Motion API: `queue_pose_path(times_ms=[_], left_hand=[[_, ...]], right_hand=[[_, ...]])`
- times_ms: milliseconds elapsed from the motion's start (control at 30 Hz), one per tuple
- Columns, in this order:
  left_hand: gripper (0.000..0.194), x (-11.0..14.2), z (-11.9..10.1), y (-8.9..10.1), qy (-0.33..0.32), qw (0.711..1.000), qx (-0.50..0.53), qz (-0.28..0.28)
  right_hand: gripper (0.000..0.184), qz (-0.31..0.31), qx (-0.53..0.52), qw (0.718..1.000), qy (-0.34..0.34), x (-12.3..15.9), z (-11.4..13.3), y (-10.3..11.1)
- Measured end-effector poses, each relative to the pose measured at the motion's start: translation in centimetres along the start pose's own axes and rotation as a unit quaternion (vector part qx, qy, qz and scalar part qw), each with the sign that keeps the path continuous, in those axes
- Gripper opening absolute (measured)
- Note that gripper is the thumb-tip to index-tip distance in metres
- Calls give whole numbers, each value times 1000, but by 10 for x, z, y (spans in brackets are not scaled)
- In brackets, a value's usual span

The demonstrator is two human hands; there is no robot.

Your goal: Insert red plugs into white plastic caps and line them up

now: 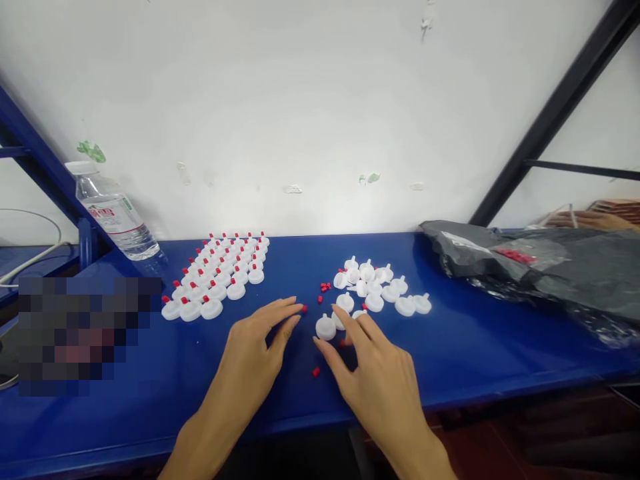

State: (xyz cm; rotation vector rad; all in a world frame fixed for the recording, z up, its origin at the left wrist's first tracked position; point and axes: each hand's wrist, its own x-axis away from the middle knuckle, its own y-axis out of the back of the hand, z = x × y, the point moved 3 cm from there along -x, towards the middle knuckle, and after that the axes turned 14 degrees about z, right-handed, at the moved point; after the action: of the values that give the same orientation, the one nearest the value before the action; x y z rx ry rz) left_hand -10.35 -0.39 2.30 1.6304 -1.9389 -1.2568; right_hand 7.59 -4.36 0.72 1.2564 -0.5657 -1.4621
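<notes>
My left hand [257, 337] is over the blue table, its forefinger tip at a small red cap [304, 309]. A narrow gap shows between that finger and the thumb. My right hand [375, 360] has thumb and forefinger spread beside a round white lid with a short spout [326, 327]. Behind its fingers lies a loose heap of similar white lids [374, 301], partly hidden. Several loose red caps [325, 287] lie left of the heap, and another red cap [316, 372] is between my hands. On the left, white lids with red caps on their spouts [211, 308] stand in rows.
The blue table [280, 267] meets a white wall. A water bottle [117, 213] leans at the back left near a blue frame post. Dark plastic bags [565, 273] cover the right end, with a clear bag of red pieces [517, 255] on them. Another person's hand [595, 221] shows far right.
</notes>
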Motion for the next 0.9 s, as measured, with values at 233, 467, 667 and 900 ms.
queue_pose_path(times_ms=[233,467,667,900], left_hand=[[30,10,23,32,46,986,-144,-68],[44,-4,70,63,169,937,-303,-22],[42,0,76,62,177,942,-286,-4],[27,12,39,61,115,979,-149,-71]], right_hand=[[17,-26,-153,988,18,5,-1,12],[37,114,-18,969,217,11,19,1],[26,69,-10,989,129,1,15,-3],[28,49,-27,984,171,6,17,4]])
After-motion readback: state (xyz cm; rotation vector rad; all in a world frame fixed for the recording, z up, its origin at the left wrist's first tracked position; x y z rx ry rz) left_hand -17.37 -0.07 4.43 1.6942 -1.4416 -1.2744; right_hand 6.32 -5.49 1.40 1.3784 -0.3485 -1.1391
